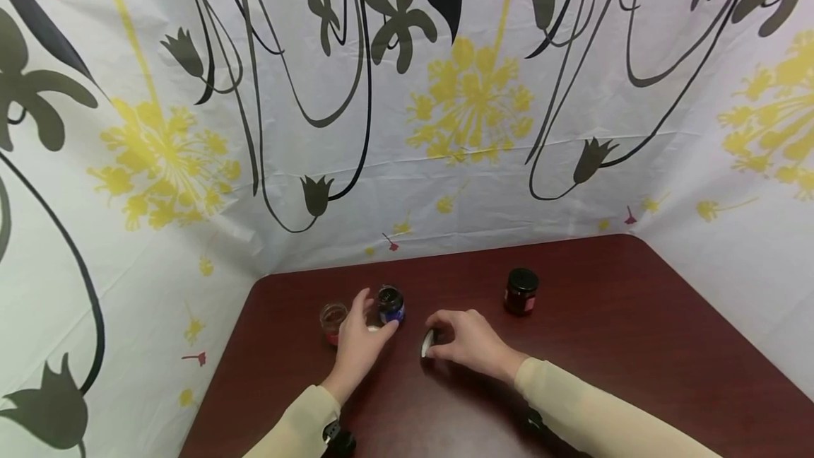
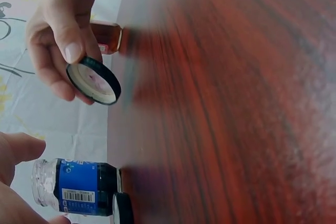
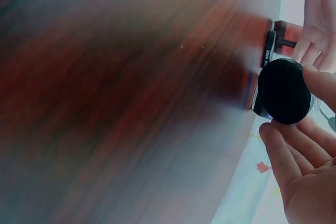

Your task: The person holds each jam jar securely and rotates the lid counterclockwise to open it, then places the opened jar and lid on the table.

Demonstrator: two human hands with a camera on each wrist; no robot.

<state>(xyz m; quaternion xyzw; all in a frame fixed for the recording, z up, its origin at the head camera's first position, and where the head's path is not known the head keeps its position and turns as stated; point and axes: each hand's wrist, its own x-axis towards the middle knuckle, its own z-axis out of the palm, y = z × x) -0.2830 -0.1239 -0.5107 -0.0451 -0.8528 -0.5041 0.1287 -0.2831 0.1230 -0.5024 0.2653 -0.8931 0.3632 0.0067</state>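
My right hand (image 1: pixel 470 341) pinches a round black jar lid (image 2: pixel 94 81) by its edge, thumb on one side and fingers on the other. The lid's white inside shows in the left wrist view, its black top (image 3: pixel 284 91) in the right wrist view. An uncapped glass jar with a blue label (image 1: pixel 390 304) and dark contents stands beside my left hand (image 1: pixel 361 345), whose thumb and fingers are spread without gripping it. A second lid (image 2: pixel 123 208) lies on the table near this jar. Left of the left hand stands another uncapped jar, red at its lower part (image 1: pixel 332 320).
A dark jar with its black lid on (image 1: pixel 521 290) stands farther right, beyond the right hand. All of these are on a dark red-brown wooden table (image 1: pixel 610 316). A white cloth with printed flowers (image 1: pixel 407 126) hangs behind the table and along its sides.
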